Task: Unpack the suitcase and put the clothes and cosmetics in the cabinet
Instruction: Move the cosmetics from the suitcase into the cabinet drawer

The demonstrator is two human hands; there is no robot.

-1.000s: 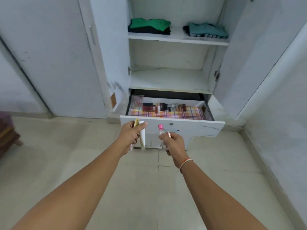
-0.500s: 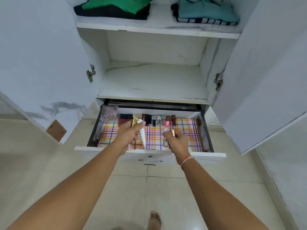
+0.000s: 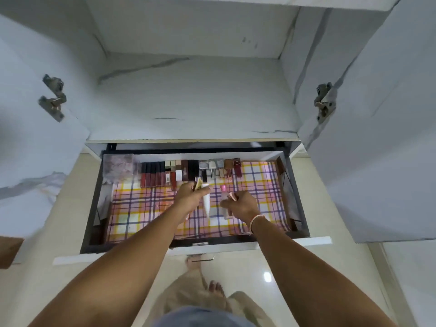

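Note:
The cabinet drawer (image 3: 306, 192) stands pulled out, lined with a plaid cloth (image 3: 146, 208). A row of lipsticks and small cosmetics (image 3: 184, 173) lies along its back edge. Over the drawer's middle, my left hand (image 3: 191, 197) grips a white tube (image 3: 207, 204) together with a small yellowish item. Beside it, my right hand (image 3: 240, 205) grips a clear bottle with a pink cap (image 3: 223, 192) and a rose-gold stick. The suitcase and clothes are out of view.
Both white cabinet doors (image 3: 35, 128) hang open at left and right with metal hinges (image 3: 323, 102). A bare marble-pattern shelf (image 3: 188, 95) sits above the drawer. A clear box (image 3: 119, 167) lies in the drawer's back left corner. My feet stand on the tiled floor (image 3: 271, 277).
I have walked up to the cabinet. Both hands, still holding the cosmetics, have moved from in front of the drawer to above its plaid lining.

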